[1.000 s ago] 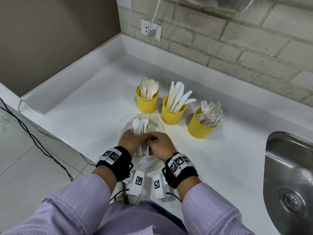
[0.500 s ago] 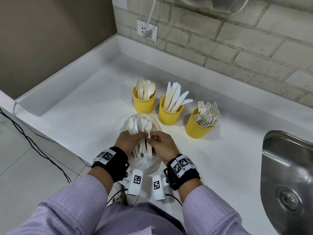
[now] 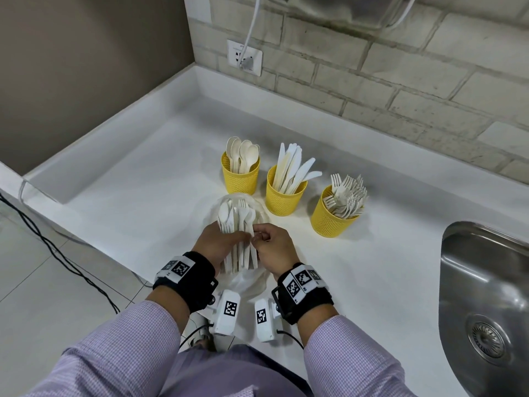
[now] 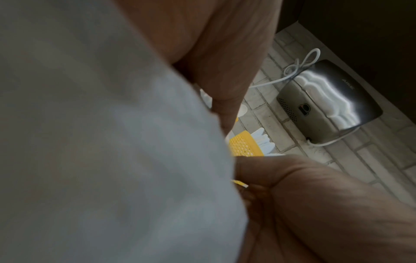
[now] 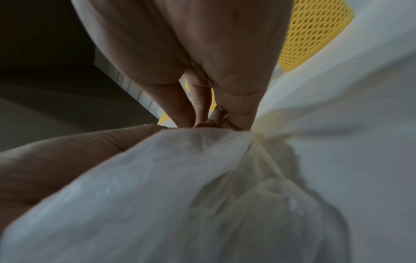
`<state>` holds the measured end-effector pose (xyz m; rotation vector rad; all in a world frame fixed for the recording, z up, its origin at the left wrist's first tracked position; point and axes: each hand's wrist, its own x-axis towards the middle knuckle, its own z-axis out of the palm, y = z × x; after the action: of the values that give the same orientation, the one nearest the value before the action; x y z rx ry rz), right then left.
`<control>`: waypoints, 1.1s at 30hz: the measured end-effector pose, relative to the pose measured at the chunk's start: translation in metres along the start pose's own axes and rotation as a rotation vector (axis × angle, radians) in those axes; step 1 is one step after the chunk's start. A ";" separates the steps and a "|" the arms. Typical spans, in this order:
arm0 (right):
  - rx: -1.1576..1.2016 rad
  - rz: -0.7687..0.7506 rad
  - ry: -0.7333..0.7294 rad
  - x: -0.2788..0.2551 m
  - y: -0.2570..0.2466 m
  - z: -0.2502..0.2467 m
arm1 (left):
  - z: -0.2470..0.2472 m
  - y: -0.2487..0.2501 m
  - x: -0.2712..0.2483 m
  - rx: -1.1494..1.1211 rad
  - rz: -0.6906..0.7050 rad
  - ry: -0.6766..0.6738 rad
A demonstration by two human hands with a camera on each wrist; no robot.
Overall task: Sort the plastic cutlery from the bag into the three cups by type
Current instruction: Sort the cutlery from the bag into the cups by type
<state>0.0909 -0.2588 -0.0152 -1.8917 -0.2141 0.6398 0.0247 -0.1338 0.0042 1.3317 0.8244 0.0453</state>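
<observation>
Three yellow mesh cups stand in a row on the white counter: spoons (image 3: 240, 173), knives (image 3: 286, 193), forks (image 3: 332, 216). Just in front of the spoon cup is a thin clear bag (image 3: 249, 279) with a bundle of white plastic cutlery (image 3: 237, 222) sticking out of its mouth, spoon and fork heads uppermost. My left hand (image 3: 220, 245) grips the bundle from the left through the bag (image 4: 90, 142). My right hand (image 3: 272, 247) pinches the bag's right side at the bundle with thumb and forefinger. The right wrist view shows the bag (image 5: 202, 178) bunched under my right hand (image 5: 202, 62).
A steel sink (image 3: 486, 296) is sunk into the counter at the right. The brick wall behind carries a socket (image 3: 244, 57) and a hand dryer (image 4: 328, 101). The counter's raised rim (image 3: 114, 133) runs along the left. Black cables lie on the floor (image 3: 57, 253).
Both hands stay at the bag. The right fingers have shifted a little on the bundle, and the cutlery heads have fanned slightly.
</observation>
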 end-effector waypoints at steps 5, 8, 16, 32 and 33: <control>0.004 0.007 -0.012 0.002 0.001 0.000 | 0.003 0.001 0.000 0.003 0.002 0.023; 0.002 0.000 -0.028 0.000 -0.001 -0.001 | 0.003 0.003 -0.001 0.015 0.004 0.016; 0.019 -0.008 -0.071 -0.008 -0.010 0.005 | -0.001 0.004 -0.003 0.039 -0.026 0.047; 0.028 0.014 -0.138 -0.020 -0.023 -0.001 | -0.005 0.015 -0.010 0.049 -0.002 0.043; -0.015 0.002 -0.124 -0.017 -0.020 0.000 | -0.005 0.016 -0.010 0.051 -0.001 0.057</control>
<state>0.0795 -0.2580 0.0083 -1.8688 -0.2971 0.7592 0.0216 -0.1295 0.0234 1.3833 0.8787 0.0621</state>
